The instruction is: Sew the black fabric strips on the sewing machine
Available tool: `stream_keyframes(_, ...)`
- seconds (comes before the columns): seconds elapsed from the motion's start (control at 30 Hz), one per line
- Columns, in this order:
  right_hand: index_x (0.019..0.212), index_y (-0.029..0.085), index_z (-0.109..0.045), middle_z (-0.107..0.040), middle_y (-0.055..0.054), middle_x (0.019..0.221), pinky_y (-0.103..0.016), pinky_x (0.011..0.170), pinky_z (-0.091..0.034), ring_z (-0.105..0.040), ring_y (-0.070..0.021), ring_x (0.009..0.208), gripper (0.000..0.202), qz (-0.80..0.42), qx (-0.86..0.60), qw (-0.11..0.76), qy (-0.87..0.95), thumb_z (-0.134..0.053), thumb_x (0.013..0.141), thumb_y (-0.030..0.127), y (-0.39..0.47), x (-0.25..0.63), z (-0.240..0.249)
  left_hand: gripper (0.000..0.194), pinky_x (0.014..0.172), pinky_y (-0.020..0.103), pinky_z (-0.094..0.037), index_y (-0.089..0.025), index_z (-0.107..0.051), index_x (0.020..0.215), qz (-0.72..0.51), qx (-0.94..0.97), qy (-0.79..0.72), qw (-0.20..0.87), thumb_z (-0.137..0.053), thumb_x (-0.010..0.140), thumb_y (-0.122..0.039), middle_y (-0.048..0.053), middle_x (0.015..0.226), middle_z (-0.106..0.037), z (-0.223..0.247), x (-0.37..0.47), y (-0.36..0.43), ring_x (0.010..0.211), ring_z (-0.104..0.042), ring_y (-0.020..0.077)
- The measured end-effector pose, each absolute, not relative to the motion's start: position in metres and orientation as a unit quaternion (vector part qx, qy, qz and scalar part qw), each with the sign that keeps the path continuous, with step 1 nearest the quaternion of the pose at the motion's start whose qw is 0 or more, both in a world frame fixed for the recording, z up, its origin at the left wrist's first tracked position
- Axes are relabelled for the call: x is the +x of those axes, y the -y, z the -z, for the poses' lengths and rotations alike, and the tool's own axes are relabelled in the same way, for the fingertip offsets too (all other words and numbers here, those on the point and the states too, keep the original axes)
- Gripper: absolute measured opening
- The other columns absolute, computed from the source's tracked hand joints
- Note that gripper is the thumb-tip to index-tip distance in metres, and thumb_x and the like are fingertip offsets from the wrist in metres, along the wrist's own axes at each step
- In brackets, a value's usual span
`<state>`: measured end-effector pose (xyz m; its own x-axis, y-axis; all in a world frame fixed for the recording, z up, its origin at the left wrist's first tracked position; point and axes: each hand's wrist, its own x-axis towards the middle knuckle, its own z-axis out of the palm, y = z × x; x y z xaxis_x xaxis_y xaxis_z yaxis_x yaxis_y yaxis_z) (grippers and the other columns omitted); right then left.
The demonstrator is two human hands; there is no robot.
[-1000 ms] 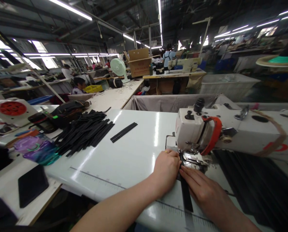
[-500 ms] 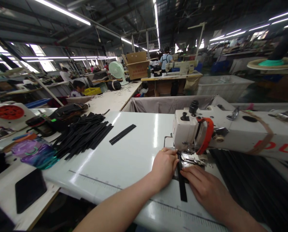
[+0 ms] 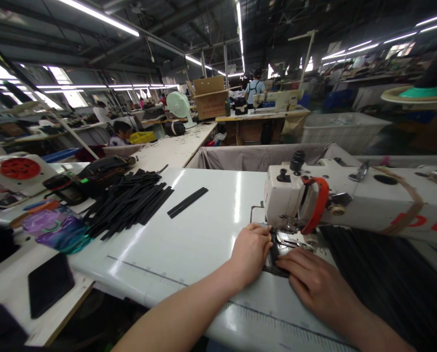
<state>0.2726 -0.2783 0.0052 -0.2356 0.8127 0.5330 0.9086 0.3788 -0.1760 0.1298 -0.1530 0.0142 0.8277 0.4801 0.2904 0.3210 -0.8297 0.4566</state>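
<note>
Both of my hands are at the needle area of a white sewing machine [image 3: 284, 195]. My left hand [image 3: 251, 252] has its fingers bent together on the left edge of a black strip [image 3: 273, 252]. From the right, my right hand [image 3: 310, 276] presses its fingertips on the same strip, beside the metal presser parts. The strip's far end is hidden under the machine head. A separate black strip [image 3: 187, 202] lies on the white table [image 3: 211, 234], left of the machine. Further left is a loose pile of black strips [image 3: 134, 203].
A purple and teal bag [image 3: 57, 232] and a dark phone-like slab [image 3: 51, 285] lie at the left. Long black material [image 3: 383, 274] spreads below the machine arm. A fabric-lined bin [image 3: 258, 157] stands behind the table. People work further back.
The black strip between my hands has moved away from me under the machine head, and its near end no longer sticks out towards me. My hands have hardly moved.
</note>
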Motion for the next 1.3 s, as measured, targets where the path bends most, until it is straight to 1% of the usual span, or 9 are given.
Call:
stream_keyframes(0.1, 0.103, 0.018, -0.065, -0.067, -0.006, 0.097, -0.033, 0.083, -0.052, -0.062, -0.0197, 0.092, 0.031, 0.117, -0.56, 0.262, 0.777, -0.041, 0.087, 0.007, 0.274, 0.275, -0.003, 0.022, 0.091, 0.034, -0.048, -0.015, -0.067, 0.075, -0.196, 0.937, -0.214, 0.192, -0.053, 0.092, -0.011, 0.006, 0.096, -0.071, -0.016, 0.13, 0.154, 0.093, -0.061, 0.0194)
stream_keyframes(0.2, 0.107, 0.017, -0.064, -0.067, -0.007, 0.1, -0.035, 0.082, -0.054, -0.062, -0.0211, 0.093, 0.033, 0.148, -0.569, 0.234, 0.775, -0.042, 0.084, 0.006, 0.272, 0.276, -0.001, 0.024, 0.09, 0.033, -0.048, -0.016, -0.067, 0.074, -0.188, 0.941, -0.208, 0.192, -0.052, 0.092, -0.01, 0.005, 0.095, -0.071, -0.017, 0.131, 0.154, 0.091, -0.062, 0.0185)
stream_keyframes(0.4, 0.108, 0.012, -0.063, -0.066, -0.01, 0.097, -0.037, 0.082, -0.054, -0.062, -0.023, 0.091, 0.034, 0.203, -0.566, 0.201, 0.774, -0.043, 0.081, 0.003, 0.272, 0.27, 0.0, 0.022, 0.092, 0.034, -0.047, -0.016, -0.068, 0.078, -0.194, 0.937, -0.212, 0.201, -0.053, 0.093, -0.013, 0.005, 0.101, -0.07, -0.012, 0.131, 0.153, 0.094, -0.059, 0.0193)
stream_keyframes(0.57, 0.11, 0.012, -0.062, -0.066, -0.01, 0.1, -0.037, 0.082, -0.054, -0.061, -0.0232, 0.092, 0.036, 0.21, -0.577, 0.195, 0.765, -0.043, 0.081, 0.003, 0.272, 0.27, 0.002, 0.022, 0.088, 0.034, -0.048, -0.015, -0.068, 0.083, -0.206, 0.937, -0.218, 0.179, -0.049, 0.095, -0.013, 0.006, 0.098, -0.069, -0.006, 0.133, 0.154, 0.092, -0.057, 0.0191)
stream_keyframes(0.93, 0.113, 0.013, -0.06, -0.065, -0.011, 0.103, -0.038, 0.081, -0.055, -0.062, -0.0238, 0.093, 0.038, 0.192, -0.589, 0.185, 0.763, -0.045, 0.08, 0.004, 0.269, 0.273, 0.008, 0.027, 0.086, 0.035, -0.046, -0.016, -0.067, 0.078, -0.186, 0.943, -0.222, 0.162, -0.047, 0.096, -0.017, 0.005, 0.094, -0.068, -0.005, 0.137, 0.149, 0.086, -0.055, 0.0192)
stream_keyframes(1.13, 0.109, 0.014, -0.061, -0.065, -0.009, 0.098, -0.036, 0.078, -0.055, -0.062, -0.0231, 0.089, 0.034, 0.212, -0.575, 0.204, 0.763, -0.043, 0.081, 0.004, 0.269, 0.272, 0.005, 0.024, 0.089, 0.037, -0.048, -0.015, -0.069, 0.084, -0.191, 0.937, -0.23, 0.181, -0.048, 0.095, -0.017, 0.007, 0.099, -0.069, -0.002, 0.136, 0.152, 0.092, -0.057, 0.0212)
stream_keyframes(1.23, 0.107, 0.013, -0.061, -0.066, -0.009, 0.096, -0.037, 0.076, -0.052, -0.062, -0.0231, 0.087, 0.031, 0.248, -0.547, 0.217, 0.769, -0.039, 0.086, 0.006, 0.268, 0.274, 0.005, 0.018, 0.094, 0.034, -0.047, -0.017, -0.071, 0.085, -0.215, 0.927, -0.229, 0.204, -0.054, 0.092, -0.018, 0.005, 0.104, -0.069, -0.001, 0.135, 0.147, 0.096, -0.058, 0.0196)
stream_keyframes(1.3, 0.107, 0.012, -0.061, -0.066, -0.01, 0.098, -0.039, 0.078, -0.05, -0.062, -0.024, 0.088, 0.03, 0.271, -0.532, 0.222, 0.771, -0.037, 0.088, 0.009, 0.267, 0.276, 0.008, 0.014, 0.097, 0.032, -0.047, -0.019, -0.072, 0.09, -0.231, 0.913, -0.266, 0.205, -0.058, 0.089, -0.017, 0.004, 0.104, -0.069, 0.001, 0.136, 0.139, 0.097, -0.058, 0.0185)
